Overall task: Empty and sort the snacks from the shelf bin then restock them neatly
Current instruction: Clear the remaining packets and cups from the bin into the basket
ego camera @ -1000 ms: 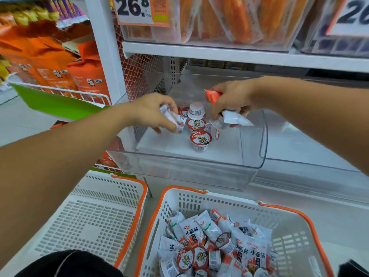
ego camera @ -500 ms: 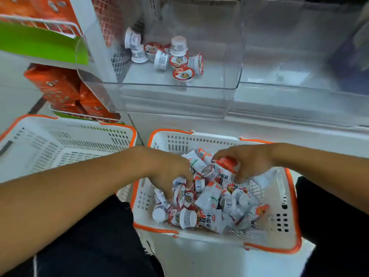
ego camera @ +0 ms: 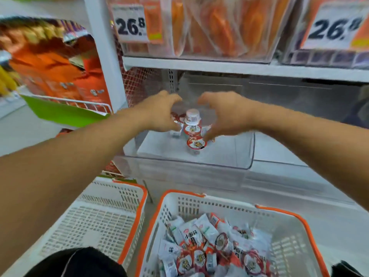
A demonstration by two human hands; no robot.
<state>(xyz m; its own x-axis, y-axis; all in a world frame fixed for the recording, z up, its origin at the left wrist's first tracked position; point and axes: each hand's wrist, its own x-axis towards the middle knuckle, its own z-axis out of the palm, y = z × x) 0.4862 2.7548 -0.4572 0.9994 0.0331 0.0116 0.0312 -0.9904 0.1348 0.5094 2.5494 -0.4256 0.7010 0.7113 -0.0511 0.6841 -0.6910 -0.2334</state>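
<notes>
Small cups (ego camera: 193,128) sit in the shelf bin (ego camera: 229,156). Below it, the snack-filled basket (ego camera: 287,242) stands right of another basket (ego camera: 99,220).

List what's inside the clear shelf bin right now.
A small cluster of red-lidded snack cups sits on the floor of the clear shelf bin, one white cup on top. The left hand and right hand flank it, covering cups at its edges.

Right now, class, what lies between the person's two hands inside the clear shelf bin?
In the head view, a small cluster of snack cups stands between the left hand and the right hand, on the clear bin's floor.
</notes>
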